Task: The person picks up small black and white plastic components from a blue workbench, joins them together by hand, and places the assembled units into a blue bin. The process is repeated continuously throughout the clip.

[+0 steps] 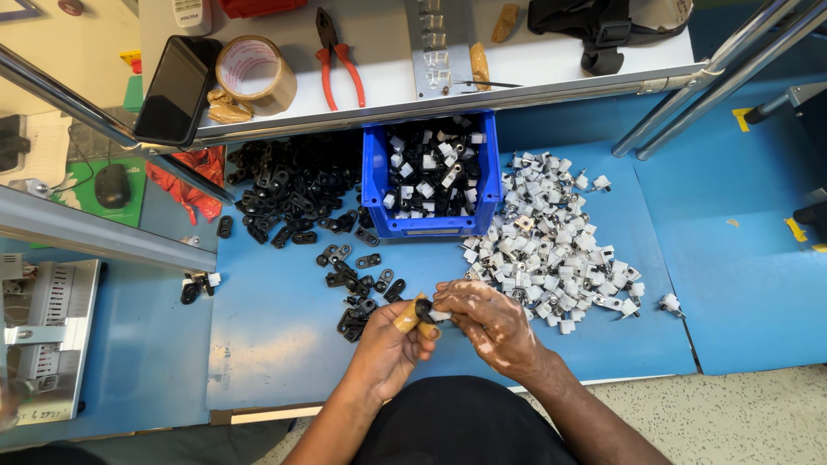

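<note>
My left hand and my right hand meet over the front of the blue mat. Tan tape wraps two fingertips of the left hand. Between those fingertips sits a small black plastic part, and the right hand's fingers press a small white part against it. A heap of white plastic parts lies just right of my hands. Loose black parts lie just left of them, with a bigger black pile behind. A blue bin at the back holds joined black-and-white pieces.
A white shelf above the bin carries a roll of brown tape, red-handled pliers, a dark phone and a black strap. Metal frame bars slant at the upper right. A red cloth lies at the left.
</note>
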